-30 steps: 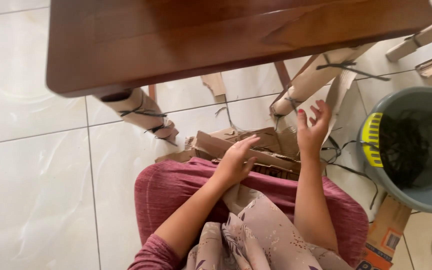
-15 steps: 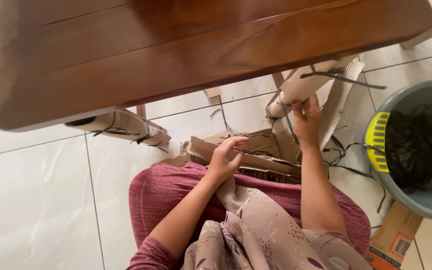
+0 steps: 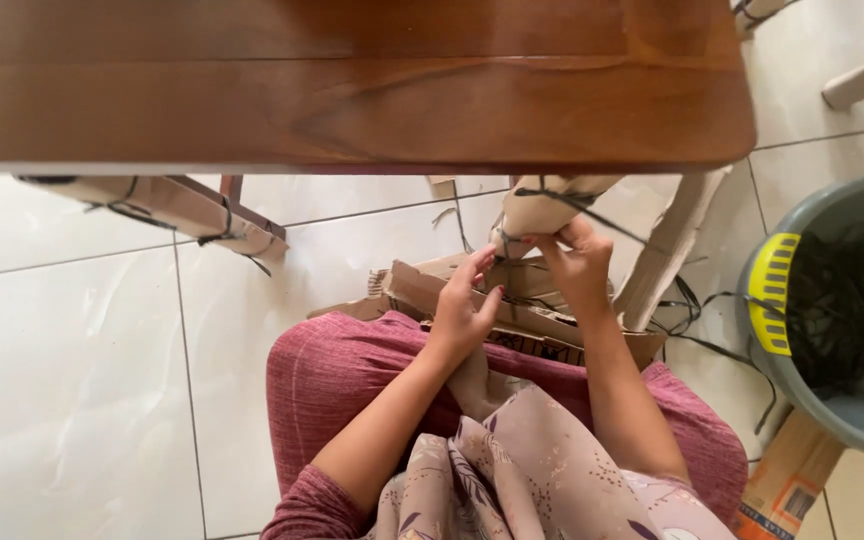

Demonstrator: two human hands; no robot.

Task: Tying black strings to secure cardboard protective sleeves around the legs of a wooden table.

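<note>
Cardboard wrapping [image 3: 542, 208] sheathes the table leg, bound with thin black strapping [image 3: 577, 205]; this is the work in hand. It hangs just under the near edge of the dark wooden table top [image 3: 352, 90], directly above both hands.

Right hand [image 3: 577, 262]: fingers curled and pinched closed on the lower end of the wrapping, where a strap crosses it. Left hand [image 3: 462, 310]: fingers mostly extended, loosely open, tips touching the strap and cardboard just below and left of the right hand; no firm hold visible.

Judgement on technique: steadying the cardboard with one hand while the other works the strap looks sound. Pulling along the leg rather than outward would likely keep the strap from snapping back at the fingers. Strap ends are thin and may cut; a grip on the flat of the strap seems safer.

Outward from the hands:
- Below both hands, on the lap: flattened brown cardboard pieces [image 3: 512, 310] with loose black strap ends among them.
- Right of the right hand: a second wrapped leg [image 3: 667, 250], pale cardboard, slanting.
- Far right: grey bucket [image 3: 852, 420] with a yellow ribbed patch on its rim, holding a tangle of black straps.
- Lower right, under the bucket: brown carton [image 3: 782, 480] with an orange printed panel; print too small to read.
- Far left of the left hand: another strapped cardboard-wrapped leg [image 3: 167, 205] over white floor tiles [image 3: 62, 380].
</note>
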